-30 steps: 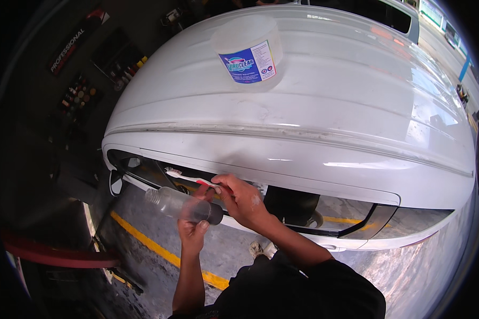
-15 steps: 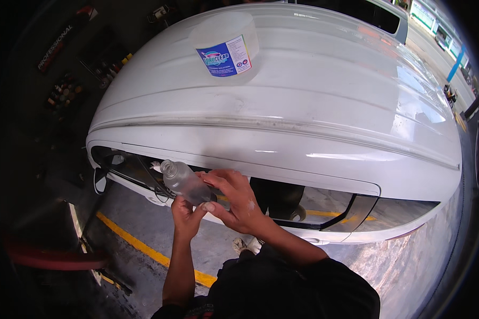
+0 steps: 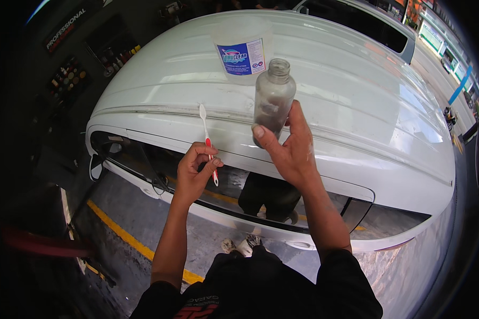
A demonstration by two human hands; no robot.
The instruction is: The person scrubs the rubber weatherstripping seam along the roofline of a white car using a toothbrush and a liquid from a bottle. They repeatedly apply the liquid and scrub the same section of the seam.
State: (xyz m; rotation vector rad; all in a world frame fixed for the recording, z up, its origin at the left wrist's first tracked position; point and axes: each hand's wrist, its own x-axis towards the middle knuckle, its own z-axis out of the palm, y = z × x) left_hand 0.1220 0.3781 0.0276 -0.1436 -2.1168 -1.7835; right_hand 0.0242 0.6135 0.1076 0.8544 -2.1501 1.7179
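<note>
Pinched in my left hand (image 3: 197,167) is a white and red toothbrush (image 3: 203,121), its bristle end pointing up and away over the roof edge. My right hand (image 3: 292,149) grips a clear plastic bottle (image 3: 274,95) around its lower part. The bottle stands nearly upright, its threaded neck uncapped, and something dark and greyish shows inside or through it. Both hands are above the side of a white car (image 3: 159,119), near the grimy roof channel. Behind the bottle, a translucent tub (image 3: 241,56) with a blue label rests on the roof.
Below the roof edge runs the dark side window (image 3: 229,186). A yellow line (image 3: 122,228) crosses the grey floor at left, near a dark red bar (image 3: 48,244). Another vehicle (image 3: 351,24) is beyond the car. Shelves with small bottles (image 3: 69,80) stand at far left.
The bottle, tilted between both hands before, is now raised to the right in my right hand alone. My left hand has separated from it and shows the toothbrush.
</note>
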